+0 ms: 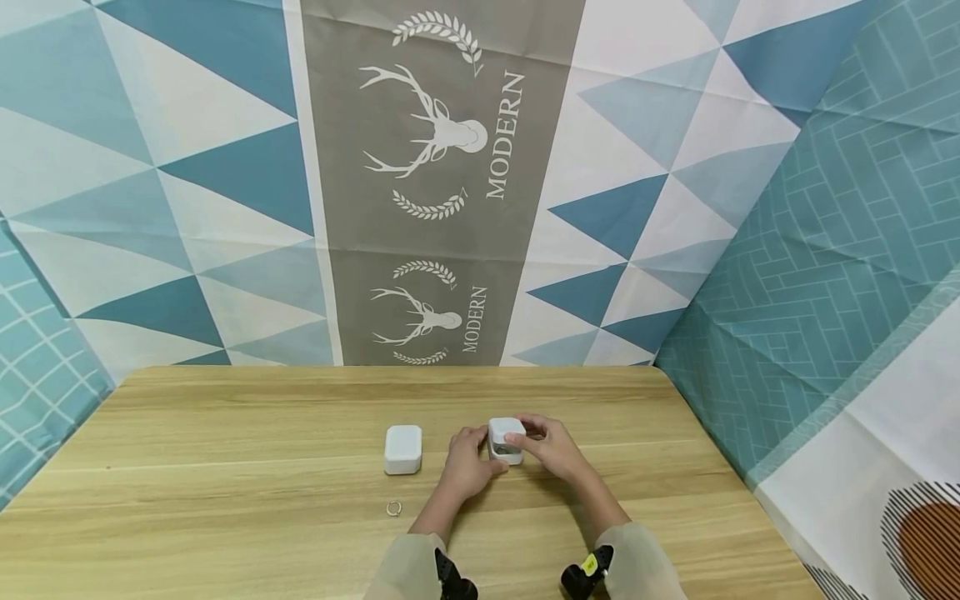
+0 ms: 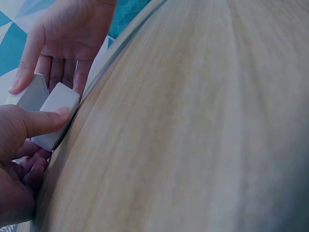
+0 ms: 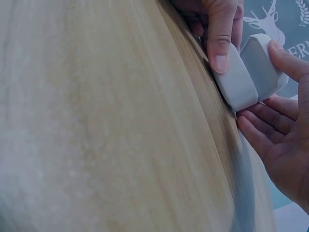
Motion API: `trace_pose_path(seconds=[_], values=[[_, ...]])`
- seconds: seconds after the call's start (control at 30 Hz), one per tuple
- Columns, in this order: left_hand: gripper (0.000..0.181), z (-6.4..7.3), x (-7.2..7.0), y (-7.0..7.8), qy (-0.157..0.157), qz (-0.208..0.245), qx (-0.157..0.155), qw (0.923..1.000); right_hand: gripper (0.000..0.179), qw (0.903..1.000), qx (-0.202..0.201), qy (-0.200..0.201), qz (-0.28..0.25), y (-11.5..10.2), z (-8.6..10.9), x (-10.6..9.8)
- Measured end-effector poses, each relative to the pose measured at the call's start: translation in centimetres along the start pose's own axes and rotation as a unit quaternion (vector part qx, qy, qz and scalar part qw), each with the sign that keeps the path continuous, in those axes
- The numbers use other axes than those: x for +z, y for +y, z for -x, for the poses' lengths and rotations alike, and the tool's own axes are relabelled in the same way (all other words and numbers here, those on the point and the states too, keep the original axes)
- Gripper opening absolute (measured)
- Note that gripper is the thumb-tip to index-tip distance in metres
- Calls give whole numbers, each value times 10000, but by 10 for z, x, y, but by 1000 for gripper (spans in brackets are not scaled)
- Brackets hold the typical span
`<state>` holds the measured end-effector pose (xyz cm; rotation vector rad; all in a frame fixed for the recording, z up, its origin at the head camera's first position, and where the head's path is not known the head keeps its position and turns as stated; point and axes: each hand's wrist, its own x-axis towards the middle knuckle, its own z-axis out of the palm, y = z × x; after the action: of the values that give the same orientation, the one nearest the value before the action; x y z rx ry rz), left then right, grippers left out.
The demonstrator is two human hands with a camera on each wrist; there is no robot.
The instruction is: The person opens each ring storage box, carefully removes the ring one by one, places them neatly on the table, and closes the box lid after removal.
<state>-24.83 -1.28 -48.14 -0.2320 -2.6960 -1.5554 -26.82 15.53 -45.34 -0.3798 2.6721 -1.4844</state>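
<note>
A small white ring box stands between both hands, its lid [image 1: 506,428] tilted up from its base [image 1: 507,457] with a gap between. My left hand [image 1: 467,467] holds the base against the table, its thumb lying on the base's side in the left wrist view. My right hand [image 1: 555,448] pinches the lid, thumb on the near face. In the right wrist view the lid [image 3: 264,65] leans away from the base [image 3: 236,87]. What lies inside the box cannot be made out. To the left sits a second white box [image 1: 403,451], closed. Nearer me lies a silvery ring [image 1: 393,507].
The wooden table [image 1: 225,467] has rounded far corners. Behind it hangs a patterned cloth [image 1: 420,125] with deer heads and triangles; teal brick-patterned cloth [image 1: 825,250] runs along the right side. Bare wood lies left of the second box and right of my right hand.
</note>
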Motion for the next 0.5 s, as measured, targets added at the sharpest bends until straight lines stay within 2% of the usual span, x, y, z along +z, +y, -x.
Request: trace_pose_path(seconds=[0.13, 0.23, 0.3, 0.5], values=[[67, 0, 0, 0, -3, 14, 1, 10000, 44, 10000, 36, -72, 49, -18, 8, -4], [67, 0, 0, 0, -5, 19, 2, 10000, 44, 10000, 51, -48, 16, -20, 9, -4], [67, 0, 1, 0, -3, 18, 0, 10000, 43, 10000, 42, -8, -20, -17, 7, -3], [67, -1, 0, 0, 1, -7, 5, 10000, 47, 10000, 63, 68, 34, 13, -6, 2]])
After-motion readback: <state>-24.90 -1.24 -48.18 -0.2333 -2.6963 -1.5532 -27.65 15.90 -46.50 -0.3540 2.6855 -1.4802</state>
